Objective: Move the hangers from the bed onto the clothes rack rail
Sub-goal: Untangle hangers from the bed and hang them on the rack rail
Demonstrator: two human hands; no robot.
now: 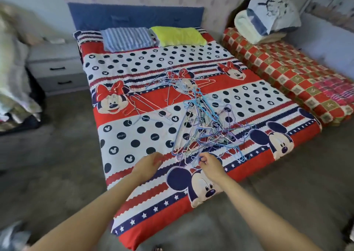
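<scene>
Both forearms reach over the bed (134,135). Right hand (210,166) pinches a strand of the tangled hangers (206,130) heaped mid-bed; left hand (148,163) hovers beside them, fingers loosely curled, holding nothing. Striped pillow (127,39) and yellow pillow (178,36) lie by the headboard (134,15); a nightstand (55,67) stands left.

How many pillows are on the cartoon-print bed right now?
2. A blue striped pillow lies at the head of the bed, left of centre; a yellow-green pillow lies beside it on the right. Nothing suggests more, though folded bedding could hide one.
</scene>
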